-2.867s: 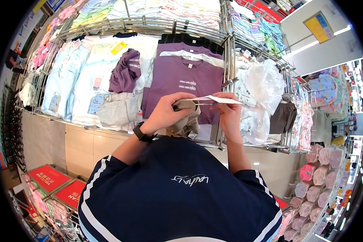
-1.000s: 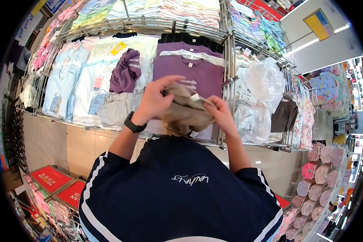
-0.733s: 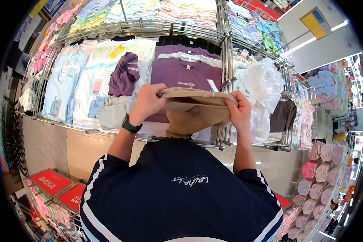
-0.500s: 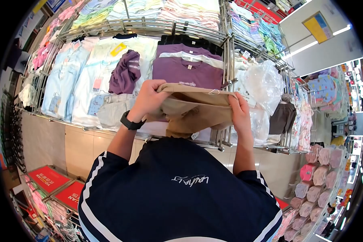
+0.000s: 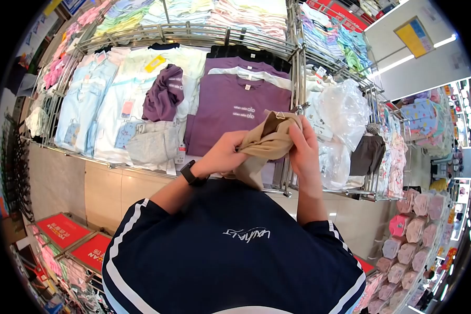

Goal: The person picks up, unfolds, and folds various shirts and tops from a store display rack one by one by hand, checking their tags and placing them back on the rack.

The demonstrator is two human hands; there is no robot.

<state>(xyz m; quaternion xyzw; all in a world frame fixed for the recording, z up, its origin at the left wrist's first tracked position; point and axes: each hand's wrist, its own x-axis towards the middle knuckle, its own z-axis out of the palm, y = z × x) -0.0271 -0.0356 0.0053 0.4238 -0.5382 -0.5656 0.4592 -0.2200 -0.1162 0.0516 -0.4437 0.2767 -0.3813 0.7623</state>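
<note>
A single piece of tan cloth (image 5: 264, 144), soft, matte and bunched into thick folds, is held up in front of the person, above the near edge of the rack (image 5: 293, 78). One thin white loop (image 5: 281, 115) shows at its top edge. The left hand (image 5: 226, 152) is closed on the gathered side of the cloth, its fingertips hidden in the folds; the right hand (image 5: 303, 146) pinches the upper corner between thumb and fingers. One black watch (image 5: 193, 173) is on the left wrist.

Just beyond the cloth lies one smooth purple shirt (image 5: 235, 99), flat, with two lines of white print; three more collars, one white, one purple and one black, overlap behind it. To its left are one crumpled purple shirt (image 5: 163, 94), one wrinkled grey garment (image 5: 154, 144) below that, and one yellow tag (image 5: 155, 64). Right of the metal rails are crinkled, clear plastic bags (image 5: 345, 104), too tangled to count, and one pair of dark shorts (image 5: 367, 155). Two flat red signs (image 5: 63, 230) show at lower left.
</note>
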